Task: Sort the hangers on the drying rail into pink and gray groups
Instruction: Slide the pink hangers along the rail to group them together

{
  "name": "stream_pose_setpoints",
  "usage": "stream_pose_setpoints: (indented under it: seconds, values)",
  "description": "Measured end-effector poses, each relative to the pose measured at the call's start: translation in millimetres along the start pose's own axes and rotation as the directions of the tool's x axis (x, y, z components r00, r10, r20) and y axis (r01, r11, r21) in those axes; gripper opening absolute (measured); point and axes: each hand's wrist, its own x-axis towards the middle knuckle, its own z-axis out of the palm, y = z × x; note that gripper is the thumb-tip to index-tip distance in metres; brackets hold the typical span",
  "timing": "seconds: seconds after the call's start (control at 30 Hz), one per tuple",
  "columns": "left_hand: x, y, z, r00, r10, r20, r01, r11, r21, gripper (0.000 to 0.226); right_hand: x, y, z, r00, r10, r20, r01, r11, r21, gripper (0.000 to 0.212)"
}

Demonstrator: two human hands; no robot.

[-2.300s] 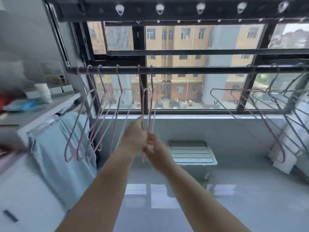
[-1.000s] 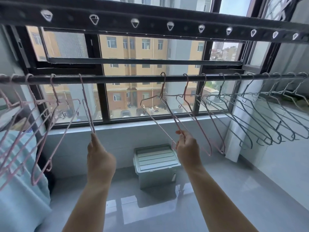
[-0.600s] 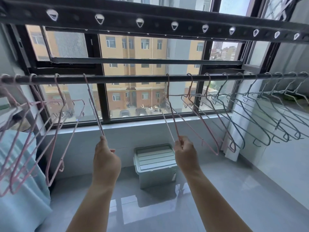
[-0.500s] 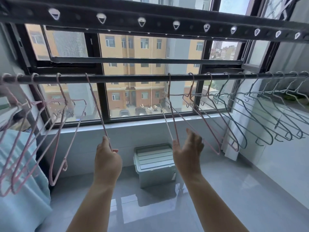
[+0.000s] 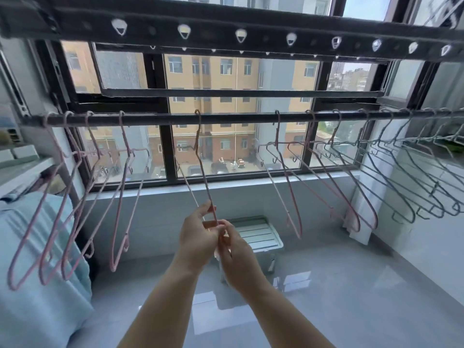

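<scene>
Both hands now meet at the middle of the view: the left hand and right hand, well apart half a second ago, are together, each pinched on the lower end of one pink hanger that hangs alone from the drying rail. That hanger has come from the right-hand pink group to mid-rail. Open rail lies on both sides of it. Four pink hangers cluster at the left; three more pink ones hang to the right, just beside the gray hangers crowding the far right end. Behind stands a dark-framed window; below, a glossy gray floor, a pale lidded bin, and light blue cloth at left.
</scene>
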Motion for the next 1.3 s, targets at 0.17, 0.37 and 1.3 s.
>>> stream_pose_setpoints:
  seconds: [0.17,0.37,1.3]
  values:
    - [0,8,24,0.99,-0.021,0.138,0.032,0.996,-0.08,0.042,-9,7,-20,0.988,0.02,-0.155,-0.008,0.997,0.079,0.031]
    - [2,15,53,0.982,0.018,0.187,-0.006,0.998,-0.069,0.04,-9,12,-48,0.975,0.029,-0.219,-0.019,0.999,0.048,0.028]
    - [2,11,55,0.969,0.011,0.248,-0.019,0.999,0.031,0.05,-5,16,-41,0.964,0.113,-0.242,-0.122,0.992,-0.023,0.023]
